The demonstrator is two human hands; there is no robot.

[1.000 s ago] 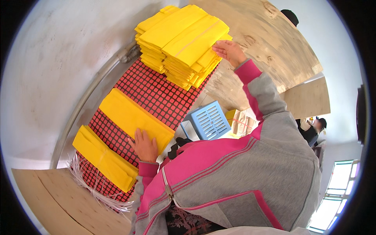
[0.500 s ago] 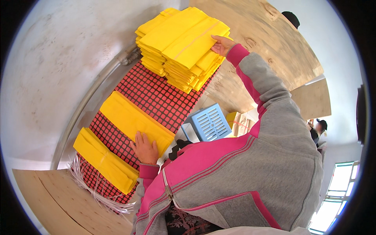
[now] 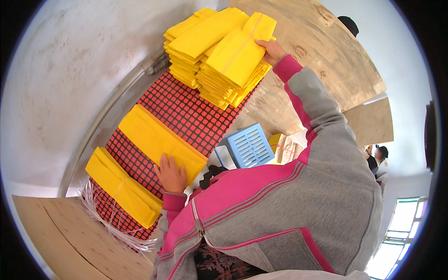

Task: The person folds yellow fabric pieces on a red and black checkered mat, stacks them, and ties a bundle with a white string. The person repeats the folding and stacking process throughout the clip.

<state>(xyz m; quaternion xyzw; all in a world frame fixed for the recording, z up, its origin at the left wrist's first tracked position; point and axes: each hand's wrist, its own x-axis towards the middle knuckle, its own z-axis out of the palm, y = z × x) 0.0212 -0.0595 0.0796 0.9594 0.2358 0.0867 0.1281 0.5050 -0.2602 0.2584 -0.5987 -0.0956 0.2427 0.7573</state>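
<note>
A tall stack of folded yellow fabric pieces (image 3: 184, 70) stands at the far end of a red and black checked surface (image 3: 186, 109). My right hand (image 3: 272, 50) pinches the right edge of the top folded yellow piece (image 3: 242, 49), which has a pale stripe along it and lies askew on the stack. My left hand (image 3: 171, 175) rests with fingers stretched out on the near end of another folded yellow bundle (image 3: 156, 135). Closer to me on the left lies one more folded yellow bundle (image 3: 123, 189), crossed by a thin pale strip.
White plastic strings (image 3: 109, 226) spill over the near left end, beside a wooden board (image 3: 74, 233). A pipe (image 3: 100, 123) runs along the wall. Right of the checked surface are a blue slatted stool (image 3: 252, 147), a plywood board (image 3: 322, 60) and another person (image 3: 374, 158).
The top yellow piece has turned and shifted right with my right hand, uncovering more of the stack beside it. My left hand stays on its bundle.
</note>
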